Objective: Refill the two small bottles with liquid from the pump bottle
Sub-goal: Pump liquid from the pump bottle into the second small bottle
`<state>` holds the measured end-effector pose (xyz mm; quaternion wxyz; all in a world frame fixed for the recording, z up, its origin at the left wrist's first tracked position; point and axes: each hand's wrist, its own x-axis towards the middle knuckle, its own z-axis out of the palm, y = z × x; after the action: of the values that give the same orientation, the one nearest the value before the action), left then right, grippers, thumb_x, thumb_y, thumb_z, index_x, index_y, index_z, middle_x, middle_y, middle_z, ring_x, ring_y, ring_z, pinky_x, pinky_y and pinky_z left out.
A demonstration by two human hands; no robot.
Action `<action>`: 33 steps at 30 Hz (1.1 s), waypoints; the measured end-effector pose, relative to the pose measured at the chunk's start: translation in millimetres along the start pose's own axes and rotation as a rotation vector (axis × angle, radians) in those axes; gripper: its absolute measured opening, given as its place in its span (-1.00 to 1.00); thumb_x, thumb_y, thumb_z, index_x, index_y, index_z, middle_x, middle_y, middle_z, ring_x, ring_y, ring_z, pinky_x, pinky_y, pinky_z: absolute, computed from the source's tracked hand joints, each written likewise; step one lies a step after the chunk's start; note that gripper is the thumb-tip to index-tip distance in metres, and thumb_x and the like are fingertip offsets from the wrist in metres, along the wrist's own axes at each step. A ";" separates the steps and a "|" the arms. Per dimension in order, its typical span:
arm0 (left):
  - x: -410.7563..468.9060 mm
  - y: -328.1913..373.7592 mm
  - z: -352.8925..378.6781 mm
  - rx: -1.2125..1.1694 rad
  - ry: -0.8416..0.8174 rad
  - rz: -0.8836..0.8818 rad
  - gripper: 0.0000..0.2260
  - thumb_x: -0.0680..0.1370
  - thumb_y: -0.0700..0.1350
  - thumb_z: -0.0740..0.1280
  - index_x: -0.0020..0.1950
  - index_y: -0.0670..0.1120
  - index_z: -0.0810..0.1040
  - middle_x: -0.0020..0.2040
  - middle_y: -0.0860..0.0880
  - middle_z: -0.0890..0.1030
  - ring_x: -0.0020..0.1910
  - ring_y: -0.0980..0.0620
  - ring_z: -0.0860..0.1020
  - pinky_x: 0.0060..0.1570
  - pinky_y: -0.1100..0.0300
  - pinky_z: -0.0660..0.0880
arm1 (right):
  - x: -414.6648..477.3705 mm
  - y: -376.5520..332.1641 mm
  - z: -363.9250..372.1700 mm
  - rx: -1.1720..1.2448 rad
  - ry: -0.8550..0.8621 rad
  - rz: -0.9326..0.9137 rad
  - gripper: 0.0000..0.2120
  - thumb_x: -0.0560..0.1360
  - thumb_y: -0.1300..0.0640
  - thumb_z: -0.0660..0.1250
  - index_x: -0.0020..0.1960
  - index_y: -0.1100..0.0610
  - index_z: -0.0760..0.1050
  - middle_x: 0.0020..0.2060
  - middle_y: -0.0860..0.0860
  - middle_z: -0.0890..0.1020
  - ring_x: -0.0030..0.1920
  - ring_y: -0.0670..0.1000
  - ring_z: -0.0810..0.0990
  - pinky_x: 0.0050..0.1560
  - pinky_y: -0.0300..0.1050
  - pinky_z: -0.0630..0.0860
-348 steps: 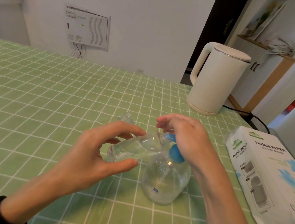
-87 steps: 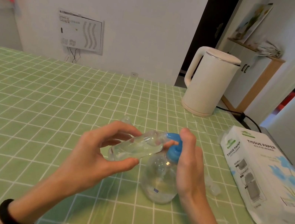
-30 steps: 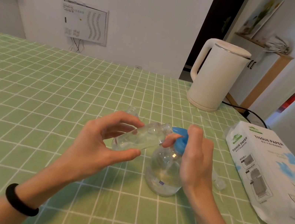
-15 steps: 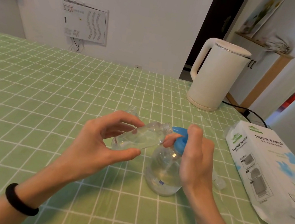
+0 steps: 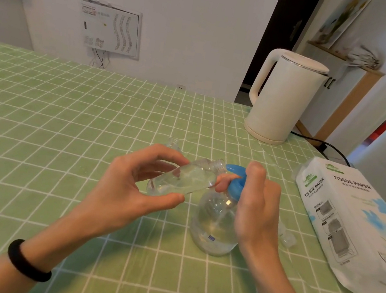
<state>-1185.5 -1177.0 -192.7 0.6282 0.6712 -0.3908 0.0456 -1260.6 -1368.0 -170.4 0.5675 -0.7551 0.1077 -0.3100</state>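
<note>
My left hand holds a small clear bottle tilted almost on its side, its open neck against the blue nozzle of the pump bottle. The pump bottle is clear and round, and stands on the green checked tablecloth. My right hand wraps round its blue pump head, forefinger on top and thumb under the spout. A second small clear bottle stands open behind my left hand, mostly hidden. A small clear cap lies to the right of my right hand.
A white electric kettle stands at the table's far right with its cord trailing off the edge. A white pack of tissue paper lies along the right edge.
Over the last second hardly anything has moved: both hands keep the same hold. Since 11.6 s ago my right hand shifted from covering the pump head to gripping it from the side.
</note>
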 end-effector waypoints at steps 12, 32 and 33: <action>-0.1 -0.4 -0.3 0.010 -0.012 0.004 -0.57 0.39 -0.03 0.59 0.24 0.11 0.64 0.21 0.08 0.72 0.19 0.00 0.72 0.27 0.11 0.62 | -0.2 0.1 -0.4 0.008 0.017 -0.006 -0.39 0.53 -0.25 0.01 -0.50 -0.05 0.59 -0.39 0.07 0.71 -0.29 0.13 0.63 -0.28 -0.32 0.47; 0.3 0.7 -0.1 0.013 -0.013 0.001 -0.58 0.39 -0.03 0.59 0.23 0.13 0.63 0.21 0.10 0.71 0.17 0.02 0.73 0.25 0.12 0.62 | -0.4 2.7 -0.9 0.040 -0.012 -0.002 -0.43 0.57 -0.14 0.04 -0.54 -0.04 0.51 -0.35 -0.01 0.73 -0.21 -0.12 0.70 -0.15 -0.41 0.46; 0.4 0.8 0.0 0.012 -0.014 0.001 -0.58 0.40 -0.04 0.59 0.23 0.13 0.63 0.20 0.10 0.71 0.17 0.02 0.73 0.25 0.12 0.62 | -1.3 2.8 -0.6 0.037 -0.008 0.000 -0.40 0.60 -0.16 0.03 -0.53 -0.03 0.51 -0.35 -0.02 0.73 -0.21 -0.13 0.69 -0.15 -0.43 0.45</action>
<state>-1185.7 -1177.1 -191.8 0.6213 0.6752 -0.3952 0.0437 -1261.4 -1368.8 -173.4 0.5819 -0.7457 0.0998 -0.3087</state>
